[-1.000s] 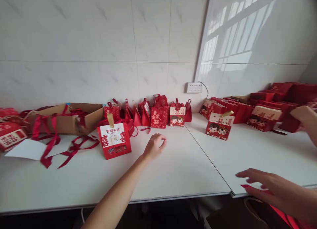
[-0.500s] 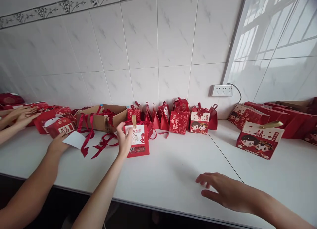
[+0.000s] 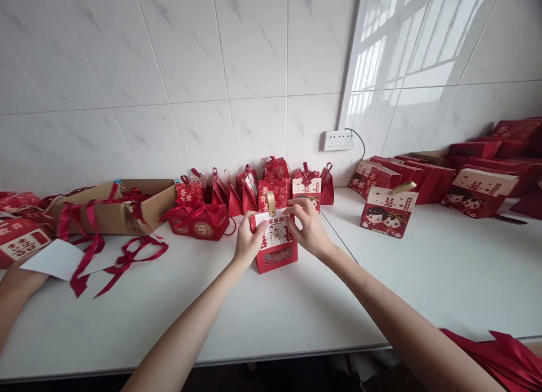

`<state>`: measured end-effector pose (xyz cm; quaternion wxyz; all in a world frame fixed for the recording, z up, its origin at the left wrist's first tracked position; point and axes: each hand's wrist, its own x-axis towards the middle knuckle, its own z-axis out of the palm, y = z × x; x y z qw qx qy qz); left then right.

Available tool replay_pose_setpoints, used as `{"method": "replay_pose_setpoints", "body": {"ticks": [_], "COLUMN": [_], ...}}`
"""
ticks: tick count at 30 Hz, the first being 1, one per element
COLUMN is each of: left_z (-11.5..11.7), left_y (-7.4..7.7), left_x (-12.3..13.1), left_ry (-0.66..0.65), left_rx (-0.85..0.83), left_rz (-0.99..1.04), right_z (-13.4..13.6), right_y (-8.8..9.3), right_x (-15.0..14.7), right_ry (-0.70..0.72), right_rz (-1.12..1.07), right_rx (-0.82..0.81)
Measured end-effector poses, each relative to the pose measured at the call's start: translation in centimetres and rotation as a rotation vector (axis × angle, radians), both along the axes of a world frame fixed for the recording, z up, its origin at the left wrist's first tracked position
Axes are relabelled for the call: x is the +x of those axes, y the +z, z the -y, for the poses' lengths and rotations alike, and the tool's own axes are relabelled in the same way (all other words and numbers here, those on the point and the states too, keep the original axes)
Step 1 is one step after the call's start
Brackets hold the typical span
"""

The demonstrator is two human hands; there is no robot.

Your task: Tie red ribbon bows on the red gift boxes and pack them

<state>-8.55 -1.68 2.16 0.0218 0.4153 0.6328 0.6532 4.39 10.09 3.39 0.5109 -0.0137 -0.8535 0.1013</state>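
A small red gift box with a white picture label and a gold handle stands on the white table in front of me. My left hand grips its left top edge with curled fingers. On the other side my right hand holds the right top edge, fingertips on the white flap. Both arms reach in from the bottom of the view.
A row of red gift boxes and bags lines the tiled wall. An open cardboard box with red ribbons lies at the left. More red boxes cover the right table. Another person's arm is at the left edge.
My left hand slid the gift box to the right, in front of me. My right hand came up from the table edge and took hold of the box's right side.
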Motion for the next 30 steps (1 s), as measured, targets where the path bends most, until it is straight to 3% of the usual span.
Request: {"method": "replay_pose_setpoints", "body": {"ticks": [6, 11, 19, 23, 30], "left_z": [-0.9, 0.1, 1.6, 1.5, 1.1], "left_y": [-0.5, -0.8, 1.5, 1.9, 1.3], "left_x": [1.0, 1.4, 2.0, 2.6, 2.7], "left_ry": [-0.063, -0.125, -0.203, -0.159, -0.057], "left_rx": [0.036, 0.038, 0.006, -0.027, 0.015], "left_rz": [0.008, 0.05, -0.122, -0.117, -0.167], "right_z": [-0.8, 0.3, 1.9, 2.2, 2.3], "right_y": [-0.4, -0.2, -0.1, 0.1, 0.2], "right_x": [-0.4, 0.0, 1.6, 1.7, 1.4], "right_ry": [0.138, 0.096, 0.099, 0.084, 0.017], "right_rz": [-0.016, -0.038, -0.023, -0.03, -0.007], "right_rx": [0.075, 0.064, 0.076, 0.083, 0.095]}}
